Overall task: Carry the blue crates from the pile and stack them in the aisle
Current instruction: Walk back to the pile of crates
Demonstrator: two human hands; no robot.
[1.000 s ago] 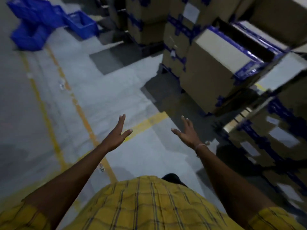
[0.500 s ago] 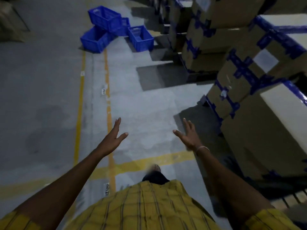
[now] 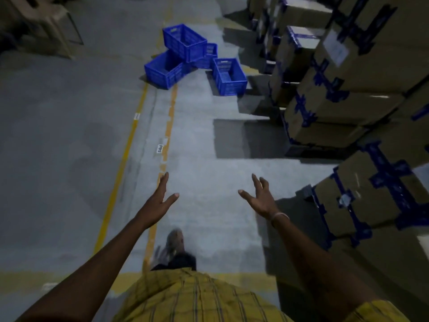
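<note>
Reaching forward, fingers [image 3: 164, 182] straight and spread on both sides, holding nothing. Left hand [image 3: 157, 202] and right hand [image 3: 261, 201] hover palms inward over the grey floor [image 3: 204, 145], well apart from each other. Blue crates [image 3: 185, 59] lie in a loose pile far ahead: one tilted on top of another, one upright [image 3: 229, 76] just to the right. Yellow floor lines [image 3: 169, 119] run toward the pile. Taped cardboard boxes [image 3: 348, 89] stacked along the right.
</note>
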